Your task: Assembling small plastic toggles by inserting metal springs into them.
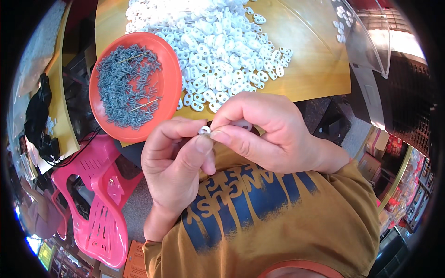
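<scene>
Materials, left to right: At upper left, a round orange plate (173,65), smooth and rimmed, carries a loose bed of small grey threaded screws (116,95) and two thin straw-coloured sticks (143,105). At centre, the left hand (171,162) has thumb and fingertips clamped on a small, smooth white piece (204,130) with a rounded outline and an opening. The right hand (273,134) has thumb and forefinger pressed together at that piece's right edge; anything between them is hidden. Behind, at upper centre, lies a heap of glossy white oval parts (208,48), many showing two holes, on a yellow wood-grained table (315,76).

Surroundings, left to right: a black crumpled item (39,118) at the left edge; a slotted pink plastic chair (95,176) at lower left; a brown shirt (296,222) across lower centre; a clear plastic container (384,60) at upper right. The plate overlaps the heap's left side; the right hand covers part of the table's near edge.
</scene>
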`<act>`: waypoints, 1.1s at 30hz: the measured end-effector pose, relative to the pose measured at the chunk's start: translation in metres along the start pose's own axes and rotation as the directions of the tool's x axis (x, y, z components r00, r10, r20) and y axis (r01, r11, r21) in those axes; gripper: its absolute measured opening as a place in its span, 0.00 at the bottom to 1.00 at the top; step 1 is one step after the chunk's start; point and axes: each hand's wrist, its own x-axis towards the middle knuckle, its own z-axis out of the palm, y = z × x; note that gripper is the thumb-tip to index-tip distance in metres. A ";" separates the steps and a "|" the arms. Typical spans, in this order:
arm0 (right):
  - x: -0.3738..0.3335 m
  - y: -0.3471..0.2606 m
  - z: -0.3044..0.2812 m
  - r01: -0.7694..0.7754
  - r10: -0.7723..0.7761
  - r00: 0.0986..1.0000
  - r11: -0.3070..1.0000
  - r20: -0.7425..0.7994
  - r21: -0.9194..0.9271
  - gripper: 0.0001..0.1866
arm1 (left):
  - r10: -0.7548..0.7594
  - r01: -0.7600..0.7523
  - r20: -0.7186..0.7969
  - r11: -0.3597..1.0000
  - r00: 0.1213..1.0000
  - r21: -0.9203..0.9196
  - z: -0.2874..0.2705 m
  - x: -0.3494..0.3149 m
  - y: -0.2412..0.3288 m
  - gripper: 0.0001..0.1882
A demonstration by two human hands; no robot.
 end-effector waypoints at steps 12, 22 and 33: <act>-0.003 -0.011 -0.006 -0.359 0.389 0.914 0.636 0.118 0.683 0.14 | 0.046 -0.047 -0.027 0.998 0.999 -0.039 0.001 0.002 0.000 0.07; -0.014 -0.010 -0.008 -0.233 0.251 0.964 0.635 0.089 0.736 0.17 | 0.016 -0.015 0.004 0.997 1.000 -0.076 0.011 0.003 0.007 0.08; -0.014 -0.008 -0.015 -0.256 0.337 0.941 0.676 0.020 0.691 0.12 | -0.024 0.024 0.011 0.999 1.000 -0.028 0.019 0.003 0.004 0.08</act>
